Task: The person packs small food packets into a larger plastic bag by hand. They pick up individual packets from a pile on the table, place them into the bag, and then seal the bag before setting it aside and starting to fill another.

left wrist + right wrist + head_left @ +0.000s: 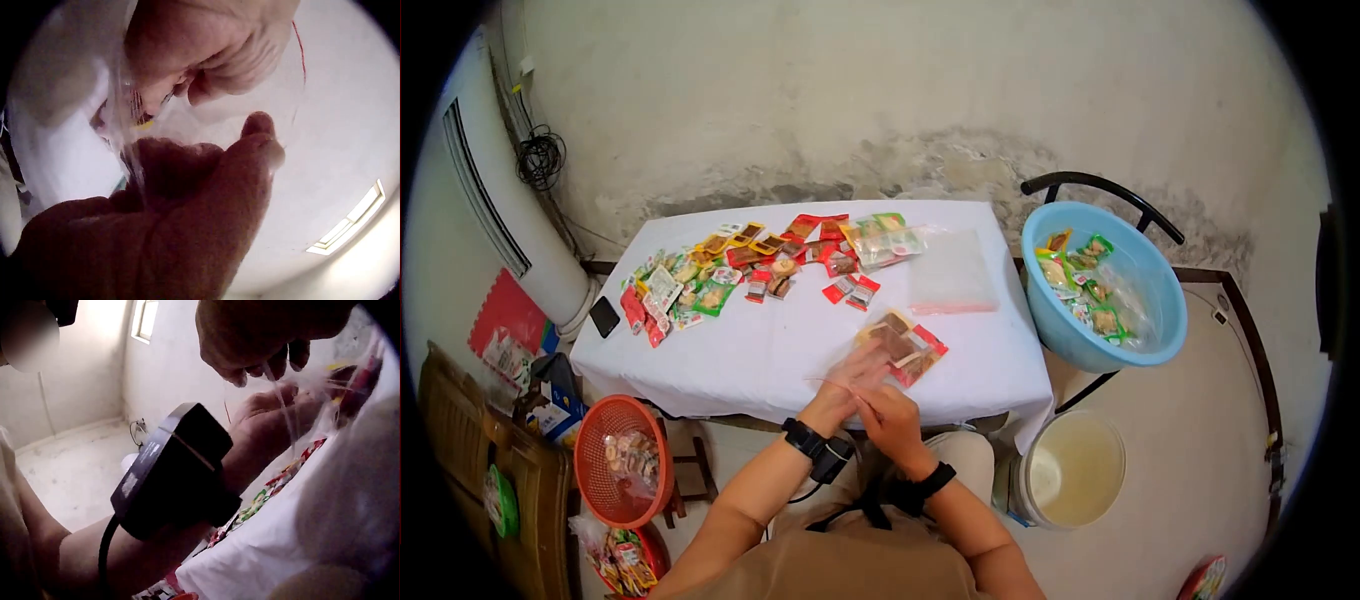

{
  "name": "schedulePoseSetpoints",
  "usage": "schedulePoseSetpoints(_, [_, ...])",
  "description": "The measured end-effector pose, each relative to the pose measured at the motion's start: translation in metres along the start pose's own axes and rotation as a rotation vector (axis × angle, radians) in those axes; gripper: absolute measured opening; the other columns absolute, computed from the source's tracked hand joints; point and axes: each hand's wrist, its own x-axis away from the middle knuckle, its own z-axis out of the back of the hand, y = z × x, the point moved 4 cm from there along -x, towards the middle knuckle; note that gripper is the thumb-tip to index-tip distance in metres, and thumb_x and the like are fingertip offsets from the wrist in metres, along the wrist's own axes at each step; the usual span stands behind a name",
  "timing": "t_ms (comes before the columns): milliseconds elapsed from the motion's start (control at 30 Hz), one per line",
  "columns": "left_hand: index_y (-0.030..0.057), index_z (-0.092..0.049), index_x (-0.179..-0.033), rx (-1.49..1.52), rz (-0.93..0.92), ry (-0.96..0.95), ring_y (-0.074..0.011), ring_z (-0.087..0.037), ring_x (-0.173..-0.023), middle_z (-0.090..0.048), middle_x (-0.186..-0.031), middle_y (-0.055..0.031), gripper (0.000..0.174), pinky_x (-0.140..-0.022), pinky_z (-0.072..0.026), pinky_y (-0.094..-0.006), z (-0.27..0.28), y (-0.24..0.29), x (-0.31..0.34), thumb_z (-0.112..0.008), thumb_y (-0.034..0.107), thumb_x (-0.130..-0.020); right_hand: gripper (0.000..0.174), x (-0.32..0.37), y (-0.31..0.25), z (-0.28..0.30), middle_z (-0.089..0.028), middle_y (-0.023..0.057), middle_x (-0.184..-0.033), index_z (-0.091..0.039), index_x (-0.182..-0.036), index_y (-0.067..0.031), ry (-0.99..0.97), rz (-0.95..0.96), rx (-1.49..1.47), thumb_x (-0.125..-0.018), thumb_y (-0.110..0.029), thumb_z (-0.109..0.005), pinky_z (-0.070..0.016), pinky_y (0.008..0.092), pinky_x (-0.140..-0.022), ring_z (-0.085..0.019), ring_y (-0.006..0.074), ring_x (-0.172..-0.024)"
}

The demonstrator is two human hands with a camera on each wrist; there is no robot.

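Observation:
A clear plastic bag [845, 362] with a red line at its mouth lies over the table's near edge. Brown and red snack packets [915, 355] show at its far end. My left hand [855, 378] reaches into the bag toward these packets, its thumb [259, 147] straight and film around the fingers. Close beside it, my right hand [890, 418] pinches the bag's edge, and a strip of film hangs from its fingertips [236, 378] in the right wrist view.
Loose snack packets [710, 270] spread over the white-clothed table [800, 335]. Beside a filled bag [885, 240] lies a stack of flat bags [955, 270]. A phone [604, 317] is at the left. A blue tub [1105, 350], red basket [622, 500] and bucket [1080, 470] stand around the table.

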Motion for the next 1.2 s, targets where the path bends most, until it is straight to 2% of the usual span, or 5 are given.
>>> schedulePoseSetpoints(333, [0.003,-0.03,-0.136,-1.932,0.083,-0.201,-0.0357,-0.043,-0.118,-0.038,-0.134,-0.0234,0.054,-0.097,-0.0364,-0.0359,-0.02,0.007,-0.034,-0.047,0.005,-0.085,0.015,-0.004,0.01,-0.001,-0.051,0.0078,-0.063,-0.067,-0.094,-0.0062,0.027,-0.057,-0.077,-0.079,-0.005,-0.062,-0.0387,0.0322,-0.048,-0.049,0.023,-0.053])
schedulePoseSetpoints(433, [-0.0011,-0.042,-0.126,-1.688,-0.513,-0.415,-0.0396,-0.047,-0.11,-0.041,-0.129,-0.0258,0.048,-0.093,-0.0393,-0.0395,-0.008,0.027,0.018,-0.051,0.007,-0.08,0.017,-0.002,0.012,0.003,-0.05,0.0074,-0.062,-0.066,-0.094,-0.0067,-0.002,-0.094,-0.043,-0.078,-0.005,-0.064,-0.0384,0.0334,-0.047,-0.049,0.0238,-0.052])
schedulePoseSetpoints(533, [0.0003,-0.042,-0.13,-1.746,0.201,-0.665,-0.0351,-0.047,-0.115,-0.044,-0.131,-0.0231,0.046,-0.097,-0.0377,-0.0371,-0.029,0.068,0.05,-0.052,0.011,-0.086,0.015,-0.002,0.018,0.002,-0.05,0.0075,-0.061,-0.067,-0.092,-0.0058,-0.007,-0.134,-0.042,-0.077,-0.004,-0.064,-0.038,0.033,-0.046,-0.049,0.0227,-0.051])
schedulePoseSetpoints(600, [0.0009,-0.045,-0.128,-1.428,0.037,-0.758,-0.0268,-0.046,-0.12,-0.048,-0.13,-0.0171,0.041,-0.101,-0.0346,-0.0341,-0.029,0.106,0.069,-0.049,0.019,-0.092,0.014,-0.003,0.02,0.002,-0.049,0.0076,-0.06,-0.067,-0.091,-0.0055,0.017,-0.129,-0.062,-0.077,-0.003,-0.064,-0.0378,0.0328,-0.046,-0.049,0.022,-0.05])
schedulePoseSetpoints(1200, [0.0051,-0.055,-0.111,-1.934,-0.198,0.564,-0.0357,-0.058,-0.099,-0.061,-0.106,-0.0203,0.041,-0.08,-0.046,-0.0457,0.104,0.209,-0.248,-0.057,0.034,-0.082,0.02,-0.015,0.02,0.016,-0.051,0.0074,-0.06,-0.068,-0.094,-0.0086,-0.231,-0.223,-0.094,-0.075,-0.004,-0.063,-0.0396,0.0333,-0.048,-0.051,0.0235,-0.053])
